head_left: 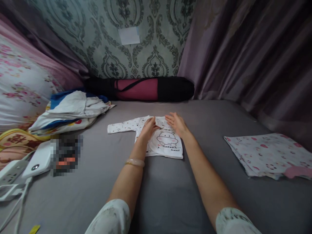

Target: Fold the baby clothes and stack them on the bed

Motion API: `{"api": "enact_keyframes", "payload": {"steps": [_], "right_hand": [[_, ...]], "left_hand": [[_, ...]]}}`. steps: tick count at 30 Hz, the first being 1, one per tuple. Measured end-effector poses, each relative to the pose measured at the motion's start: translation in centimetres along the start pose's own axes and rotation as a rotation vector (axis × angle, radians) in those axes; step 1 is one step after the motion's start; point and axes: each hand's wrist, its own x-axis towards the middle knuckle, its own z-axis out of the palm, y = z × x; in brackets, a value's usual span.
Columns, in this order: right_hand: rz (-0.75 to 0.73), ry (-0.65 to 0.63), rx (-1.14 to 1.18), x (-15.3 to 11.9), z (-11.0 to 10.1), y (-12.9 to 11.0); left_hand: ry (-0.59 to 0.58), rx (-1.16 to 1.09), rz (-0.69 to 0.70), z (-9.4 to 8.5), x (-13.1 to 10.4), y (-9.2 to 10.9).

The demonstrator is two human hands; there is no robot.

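Note:
A small white baby shirt (165,148) lies on the grey bed sheet, with a hippo-like drawing and lettering on its front. One dotted sleeve (122,126) stretches out to the left; the other sleeve does not show spread out on the right. My left hand (147,130) is over the shirt's upper middle, thumb and fingers apart, partly hiding the cloth. At the shirt's upper right edge, my right hand (178,124) is open, its fingers stretched toward the left. Whether either palm presses on the fabric is hard to see.
Folded patterned cloth (270,154) lies at the right. To the left are a pile of clothes (75,109), a white power bank (39,161), a power strip (12,172) with cables and a blurred-out item (67,156). A long black-and-red bag (136,89) rests along the wall.

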Motion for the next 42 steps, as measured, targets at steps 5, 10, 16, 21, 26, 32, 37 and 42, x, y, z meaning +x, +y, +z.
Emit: {"api": "enact_keyframes", "payload": {"steps": [5, 10, 16, 21, 26, 32, 37, 42], "right_hand": [[-0.061, 0.213, 0.024, 0.4, -4.0, -1.9], [-0.071, 0.333, -0.003, 0.4, -6.3, -2.0], [-0.117, 0.393, -0.208, 1.4, -6.2, 0.1], [-0.298, 0.345, -0.864, 1.6, -5.2, 1.8], [-0.497, 0.192, -1.319, 0.1, -3.3, 2.8], [-0.401, 0.079, -1.571, -0.9, -3.0, 3.4], [-0.284, 0.101, -1.581, -0.7, -3.7, 3.6], [-0.198, 0.133, -1.572, -0.2, -4.2, 3.7]], "left_hand": [[-0.001, 0.003, 0.093, -0.1, -0.3, -0.4], [-0.007, 0.046, 0.143, 0.2, 0.4, -0.7], [0.091, 0.09, 0.26, -0.7, 0.1, -0.1], [0.127, 0.121, 0.303, -1.7, -0.2, -0.3], [0.128, 0.242, 0.314, -1.9, 0.2, -1.0], [0.134, 0.383, 0.333, -2.1, 0.3, -1.3], [0.169, 0.547, 0.351, -1.7, 0.1, -1.1], [0.187, 0.733, 0.403, -1.5, 0.1, -1.2]]}}
